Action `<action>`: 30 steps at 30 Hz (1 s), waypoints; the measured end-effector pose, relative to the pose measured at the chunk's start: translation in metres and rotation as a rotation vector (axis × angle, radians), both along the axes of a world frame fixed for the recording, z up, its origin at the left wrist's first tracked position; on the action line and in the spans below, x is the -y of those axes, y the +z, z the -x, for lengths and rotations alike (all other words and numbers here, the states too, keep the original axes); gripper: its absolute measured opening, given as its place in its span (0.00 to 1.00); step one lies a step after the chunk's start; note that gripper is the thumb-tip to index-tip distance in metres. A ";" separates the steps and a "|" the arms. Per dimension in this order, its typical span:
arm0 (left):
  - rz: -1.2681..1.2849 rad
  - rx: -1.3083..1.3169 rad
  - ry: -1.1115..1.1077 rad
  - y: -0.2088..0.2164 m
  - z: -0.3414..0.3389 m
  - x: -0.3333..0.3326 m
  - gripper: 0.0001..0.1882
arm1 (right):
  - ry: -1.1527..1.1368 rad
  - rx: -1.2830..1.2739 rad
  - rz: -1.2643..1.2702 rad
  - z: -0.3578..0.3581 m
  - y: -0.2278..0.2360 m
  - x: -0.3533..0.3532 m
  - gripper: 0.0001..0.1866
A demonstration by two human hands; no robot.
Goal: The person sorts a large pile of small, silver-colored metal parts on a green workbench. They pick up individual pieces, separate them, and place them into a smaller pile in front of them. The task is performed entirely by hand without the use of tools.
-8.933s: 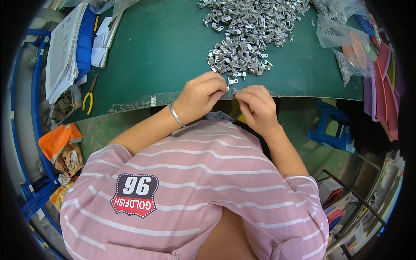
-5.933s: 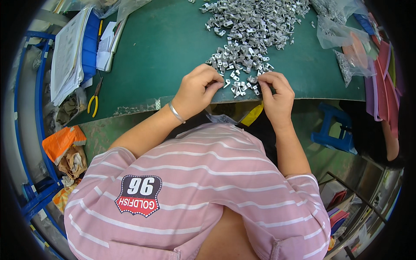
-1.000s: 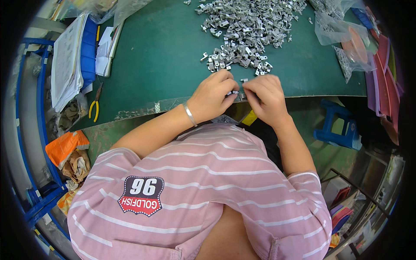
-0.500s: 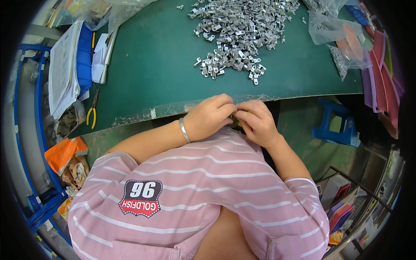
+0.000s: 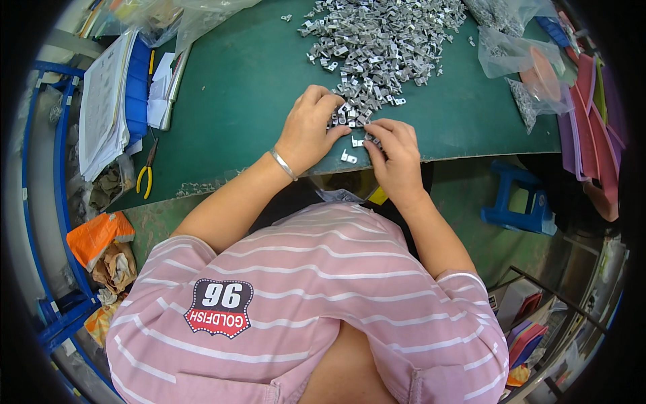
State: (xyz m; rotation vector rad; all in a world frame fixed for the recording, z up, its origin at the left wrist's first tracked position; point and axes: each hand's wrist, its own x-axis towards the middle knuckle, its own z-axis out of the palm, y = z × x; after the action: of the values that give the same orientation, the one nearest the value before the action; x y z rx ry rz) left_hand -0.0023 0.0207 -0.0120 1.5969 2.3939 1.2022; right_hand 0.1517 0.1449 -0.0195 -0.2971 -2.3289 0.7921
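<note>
Small L-shaped metal brackets [image 5: 393,50] lie in a large silvery heap on the green tabletop [image 5: 249,87], spilling toward the front edge. My left hand [image 5: 309,131] is at the near left side of the spill, its thumb spread from curved fingers. Across from it, my right hand [image 5: 397,153] touches brackets at the spill's near right, thumb and index finger apart with a few pieces between or beneath them. A loose bracket [image 5: 348,157] lies close to the table edge, between the hands. Under that edge, in front of my lap, a clear plastic bag [image 5: 338,195] is partly visible.
Yellow-handled pliers [image 5: 145,178] and stacked papers [image 5: 101,111] sit at the left edge, near a blue bin [image 5: 136,87]. Plastic bags [image 5: 501,50] of parts and pink trays [image 5: 592,124] stand at the right. A blue stool [image 5: 515,198] is below on the floor.
Both hands have moved from together at the table edge up and forward onto the near brackets, and apart. The near end of the spill has shifted toward the edge, with loose brackets between the hands.
</note>
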 end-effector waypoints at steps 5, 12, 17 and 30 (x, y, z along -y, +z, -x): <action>-0.031 0.191 -0.056 0.002 -0.003 0.019 0.21 | -0.121 -0.027 0.094 -0.019 0.004 -0.018 0.13; -0.052 0.013 -0.273 0.001 -0.025 0.032 0.16 | -0.089 0.076 -0.017 -0.028 0.001 -0.012 0.10; -0.072 0.159 -0.251 -0.001 -0.030 0.033 0.09 | -0.070 0.066 -0.005 -0.028 0.002 -0.009 0.10; -0.112 -0.074 -0.255 -0.005 -0.025 0.041 0.08 | 0.324 -0.063 -0.061 -0.035 0.002 0.000 0.13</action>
State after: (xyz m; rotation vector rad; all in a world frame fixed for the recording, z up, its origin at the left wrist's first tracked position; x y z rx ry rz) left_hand 0.0228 -0.0198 -0.0170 1.9408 2.1116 1.2659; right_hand 0.1870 0.1451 -0.0174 0.1347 -2.3665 0.8661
